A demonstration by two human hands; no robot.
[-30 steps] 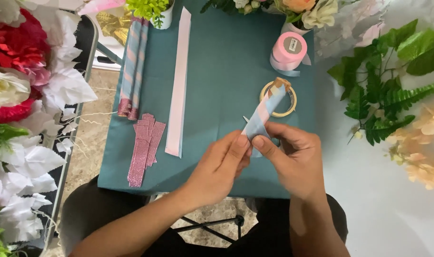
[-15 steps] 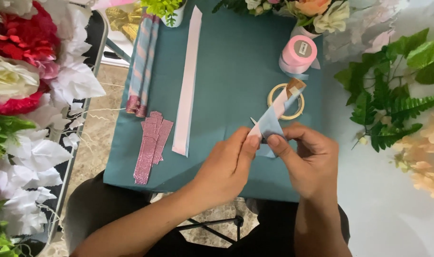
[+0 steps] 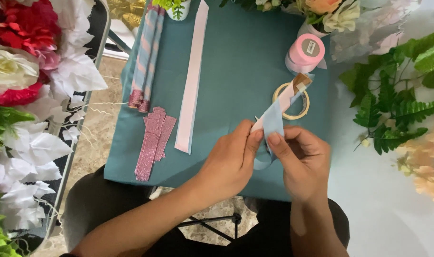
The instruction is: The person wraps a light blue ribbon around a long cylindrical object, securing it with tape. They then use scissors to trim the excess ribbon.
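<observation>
Both hands pinch a folded pale-blue/pink ribbon strip (image 3: 274,119) just above the teal cloth-covered table (image 3: 226,71): left hand (image 3: 229,162) w/ thumb + fingertips, right hand (image 3: 302,162) likewise. Prob. v. light, limp, slick; best gripped near the fold. Masking-tape ring (image 3: 291,101) lies just behind.

Teal-covered table (image 3: 240,62) — ribbon strip (image 3: 192,81), glitter strips (image 3: 152,140), tape ring (image 3: 291,101), spool (image 3: 305,50).

Your arms: bare from elbow to wrist, no sleeves in view | your left hand (image 3: 231,162): no glove, ring or watch | your right hand (image 3: 305,164): likewise bare, short plain fingernails | your lap: dark trousers, black or charcoal, plain fabric, no markings visible
</observation>
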